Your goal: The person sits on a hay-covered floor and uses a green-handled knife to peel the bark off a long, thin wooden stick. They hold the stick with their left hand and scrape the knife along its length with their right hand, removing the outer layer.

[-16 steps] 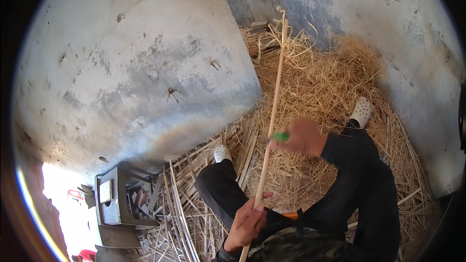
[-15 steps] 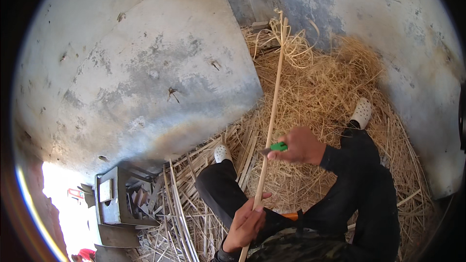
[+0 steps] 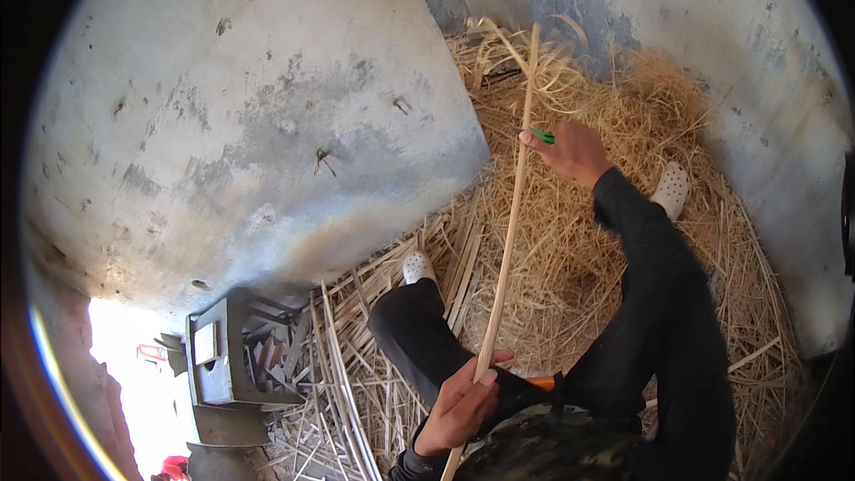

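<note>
A long pale wooden stick (image 3: 509, 258) slants up from beneath my body toward the far corner, with thin curled shavings (image 3: 557, 80) beside its far end. Near my lap, my left hand (image 3: 461, 405) is closed round the lower part of the stick. My right hand (image 3: 574, 153), arm stretched out, grips a green-handled knife (image 3: 545, 136). The blade lies against the upper part of the stick, and my right thumb reaches to the wood there.
Straw-like shavings (image 3: 579, 232) cover the floor between my legs. Split strips (image 3: 334, 383) lie at the left, beside a worn box-like wooden piece (image 3: 214, 365). Plastered walls (image 3: 267, 125) meet at the far corner. Bright light enters at the lower left. An orange item (image 3: 541, 383) is at my lap.
My right hand has slid the knife away from me, from the middle of the stick to its upper part. A shaving at the far end now leans left. My left hand keeps its grip.
</note>
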### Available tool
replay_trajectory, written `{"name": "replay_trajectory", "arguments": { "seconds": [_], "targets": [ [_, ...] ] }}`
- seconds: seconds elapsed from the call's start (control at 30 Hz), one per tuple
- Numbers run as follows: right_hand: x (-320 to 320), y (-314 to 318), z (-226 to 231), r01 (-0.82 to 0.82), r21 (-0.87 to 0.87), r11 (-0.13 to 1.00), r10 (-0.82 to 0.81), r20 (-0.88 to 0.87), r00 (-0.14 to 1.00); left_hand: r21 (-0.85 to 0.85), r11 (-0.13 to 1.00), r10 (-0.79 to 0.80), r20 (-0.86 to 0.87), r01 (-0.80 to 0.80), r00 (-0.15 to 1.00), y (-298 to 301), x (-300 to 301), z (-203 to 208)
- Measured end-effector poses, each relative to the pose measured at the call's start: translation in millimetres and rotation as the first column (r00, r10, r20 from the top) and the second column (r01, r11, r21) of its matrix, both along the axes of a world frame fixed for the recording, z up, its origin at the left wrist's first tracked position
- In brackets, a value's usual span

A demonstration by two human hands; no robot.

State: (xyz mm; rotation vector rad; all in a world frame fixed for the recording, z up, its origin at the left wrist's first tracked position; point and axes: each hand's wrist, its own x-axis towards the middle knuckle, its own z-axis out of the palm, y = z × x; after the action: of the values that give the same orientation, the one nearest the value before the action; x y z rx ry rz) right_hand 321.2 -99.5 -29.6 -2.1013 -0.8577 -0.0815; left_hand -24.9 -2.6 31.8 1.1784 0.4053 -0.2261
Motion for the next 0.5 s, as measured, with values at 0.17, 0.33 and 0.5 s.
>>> {"name": "replay_trajectory", "arguments": {
  "seconds": [0.17, 0.33, 0.5],
  "targets": [
    [-64.8, 24.0, -10.6, -0.263, -0.251, 0.931, 0.313, 0.186, 0.931, 0.072, 0.991, 0.11, 0.054, -0.113, 0.993, 13.5, -3.6, -6.5],
    [-43.6, 19.2, 1.7, -0.18, -0.213, 0.96, 0.254, 0.397, 0.882, 0.184, 0.979, 0.076, 0.07, -0.088, 0.995, 13.7, 2.8, -0.6],
    [43.6, 5.8, -18.2, 0.119, -0.071, 0.99, -0.121, -0.021, 0.992, 0.125, 0.992, -0.037, 0.048, 0.031, 0.998, 4.7, -1.1, -2.0]
  ]
}}
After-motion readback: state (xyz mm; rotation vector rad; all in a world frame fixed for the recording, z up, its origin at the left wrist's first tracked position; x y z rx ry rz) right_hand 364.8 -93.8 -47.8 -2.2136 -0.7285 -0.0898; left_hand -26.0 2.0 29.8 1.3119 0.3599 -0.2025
